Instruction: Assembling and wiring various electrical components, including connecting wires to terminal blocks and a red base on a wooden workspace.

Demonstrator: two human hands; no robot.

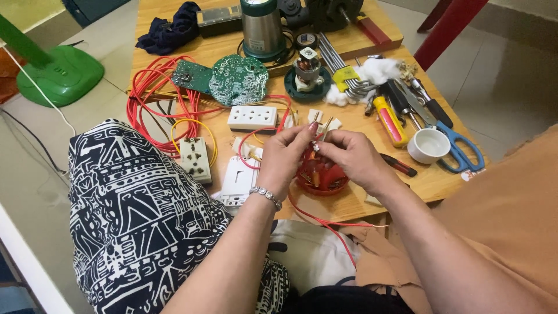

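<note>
Both hands pinch wire ends above a red part on the surface.
Left hand and right hand are closed on thin wire ends over the red round part; strands may slip if the pinch loosens.

home repair bench | wooden table | circuit boards | screwdrivers

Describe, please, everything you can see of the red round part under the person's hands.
The red round part looks like glossy plastic, a shallow bowl-like housing with copper-coloured metal pieces inside, partly hidden. It sits on the wooden table near its front edge. The left hand and right hand meet just above it, pinching thin wire ends at its top. A red wire runs from beneath it off the table edge.
</note>
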